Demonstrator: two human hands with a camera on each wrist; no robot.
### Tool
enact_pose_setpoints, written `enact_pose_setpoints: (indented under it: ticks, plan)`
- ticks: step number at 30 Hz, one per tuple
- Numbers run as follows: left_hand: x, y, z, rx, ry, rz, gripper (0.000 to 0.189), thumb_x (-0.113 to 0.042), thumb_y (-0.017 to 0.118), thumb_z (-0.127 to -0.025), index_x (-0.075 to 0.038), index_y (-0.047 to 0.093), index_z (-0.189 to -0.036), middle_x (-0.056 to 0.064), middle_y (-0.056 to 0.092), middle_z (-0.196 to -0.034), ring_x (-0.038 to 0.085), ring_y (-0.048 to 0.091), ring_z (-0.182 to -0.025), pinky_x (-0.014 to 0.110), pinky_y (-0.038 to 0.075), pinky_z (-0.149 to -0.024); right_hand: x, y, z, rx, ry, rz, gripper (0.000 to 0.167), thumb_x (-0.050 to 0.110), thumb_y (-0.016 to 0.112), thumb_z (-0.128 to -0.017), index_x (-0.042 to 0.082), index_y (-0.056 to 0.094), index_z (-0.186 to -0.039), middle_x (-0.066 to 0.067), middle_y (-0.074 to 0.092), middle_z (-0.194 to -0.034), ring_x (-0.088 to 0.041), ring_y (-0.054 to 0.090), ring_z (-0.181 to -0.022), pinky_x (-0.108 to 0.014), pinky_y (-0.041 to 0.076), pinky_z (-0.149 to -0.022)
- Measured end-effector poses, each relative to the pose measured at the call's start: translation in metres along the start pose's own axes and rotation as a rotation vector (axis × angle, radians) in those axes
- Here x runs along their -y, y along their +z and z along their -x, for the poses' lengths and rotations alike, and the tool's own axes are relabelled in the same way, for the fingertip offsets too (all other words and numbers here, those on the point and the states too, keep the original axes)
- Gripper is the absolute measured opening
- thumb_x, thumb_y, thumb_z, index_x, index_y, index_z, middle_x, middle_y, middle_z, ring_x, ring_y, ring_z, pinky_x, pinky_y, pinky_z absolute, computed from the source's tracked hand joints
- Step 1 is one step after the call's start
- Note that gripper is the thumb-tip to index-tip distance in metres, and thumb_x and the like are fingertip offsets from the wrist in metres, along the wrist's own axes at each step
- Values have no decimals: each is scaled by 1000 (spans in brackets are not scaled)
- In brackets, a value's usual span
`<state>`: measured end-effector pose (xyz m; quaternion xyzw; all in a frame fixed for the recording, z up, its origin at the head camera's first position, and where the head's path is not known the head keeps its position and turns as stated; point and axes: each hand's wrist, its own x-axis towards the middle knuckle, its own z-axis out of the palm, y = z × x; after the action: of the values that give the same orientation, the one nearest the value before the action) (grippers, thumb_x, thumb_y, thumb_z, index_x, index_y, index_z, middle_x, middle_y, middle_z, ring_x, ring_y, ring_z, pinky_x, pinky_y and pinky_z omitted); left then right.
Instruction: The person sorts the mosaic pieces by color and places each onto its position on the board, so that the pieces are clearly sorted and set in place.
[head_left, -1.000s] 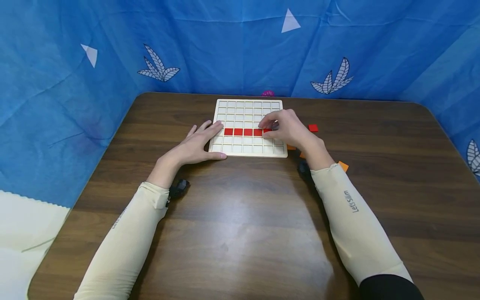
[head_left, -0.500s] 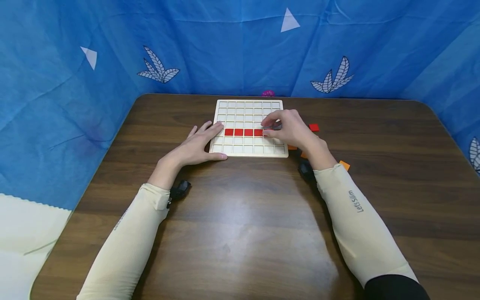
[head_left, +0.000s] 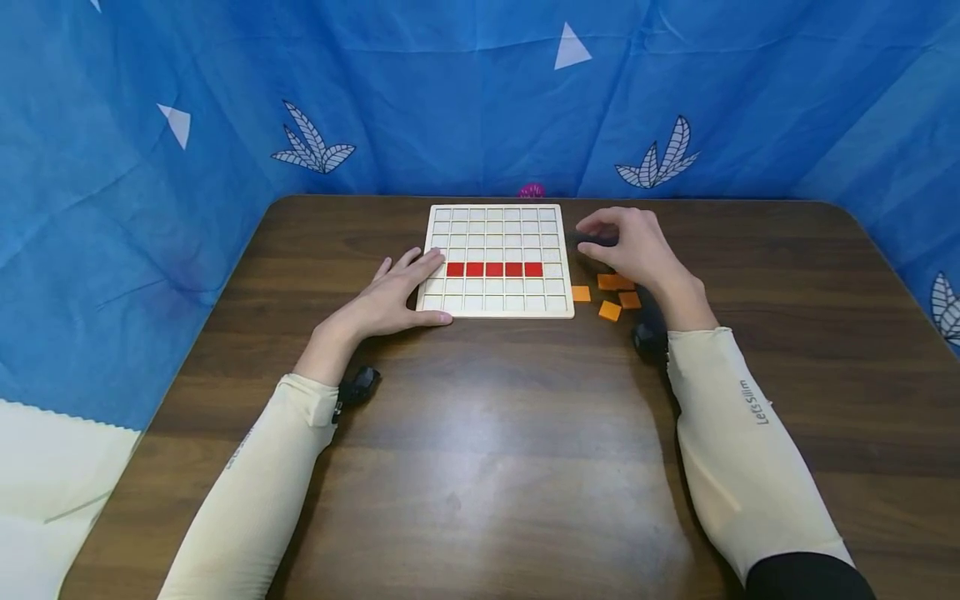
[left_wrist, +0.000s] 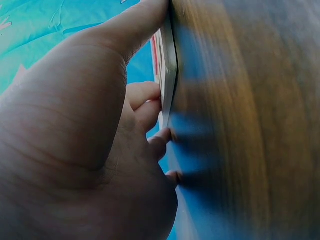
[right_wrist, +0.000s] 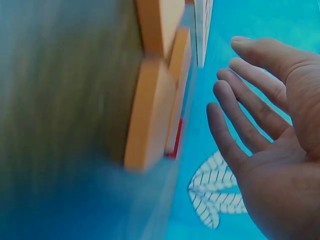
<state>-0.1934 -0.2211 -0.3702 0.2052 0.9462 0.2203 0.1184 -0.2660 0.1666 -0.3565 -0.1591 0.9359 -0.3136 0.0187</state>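
A white grid board (head_left: pixel 495 290) lies flat near the table's back edge, with several red square tiles (head_left: pixel 493 269) side by side in one of its rows. My left hand (head_left: pixel 382 293) rests at the board's left side, fingers over the left edge and thumb at the near corner. Right of the board, my right hand (head_left: pixel 641 248) is raised over the table. In the right wrist view its fingers are relaxed and spread, holding nothing. Several orange square tiles (head_left: pixel 610 311) lie loose below it, and a red tile (right_wrist: pixel 176 142) shows behind them in that wrist view.
The brown wooden table (head_left: pixel 480 467) stretches toward me and out to both sides. Behind it hangs a blue patterned cloth (head_left: pixel 480 108). A black wrist camera (head_left: pixel 360 385) sticks out at the left wrist, and another black camera (head_left: pixel 648 340) at the right one.
My right hand has left the board and moved right, over the loose tiles. The red tile at the right end of the row now shows fully. My left hand has stayed on the board.
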Motion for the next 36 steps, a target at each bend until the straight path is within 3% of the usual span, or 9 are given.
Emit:
enact_pose_setpoints:
  ticks: [9,18,30,36]
  plan:
    - [1,1,0,-5,8,8,102,-55,77,-92,-15,23,-169,4,17,-178,31,4,-165,62,-2,-131,-22,-19,8,-62,75,19,42,26,74,-100,8,68,-138,-19,68,-137,-39,61,-124,-58,48,-110]
    - [0,0,2,-1,4,4,101,-54,76,-93,-15,23,-170,3,17,-178,31,4,-166,61,-3,-131,-28,-23,11,14,160,16,54,34,81,-94,7,68,-139,-22,66,-135,-39,59,-122,-58,49,-109]
    - [0,1,1,9,3,13,102,-55,76,-93,-15,22,-170,3,16,-178,32,3,-166,61,-4,-131,-27,-23,13,64,189,-18,41,11,79,-95,5,69,-135,-22,68,-127,-37,60,-112,-52,53,-104]
    - [-1,0,1,8,-3,15,102,-55,76,-93,-15,22,-170,3,16,-178,31,3,-166,61,-4,-131,-26,-26,13,43,199,26,41,17,81,-94,4,71,-131,-23,68,-125,-38,57,-112,-53,52,-99]
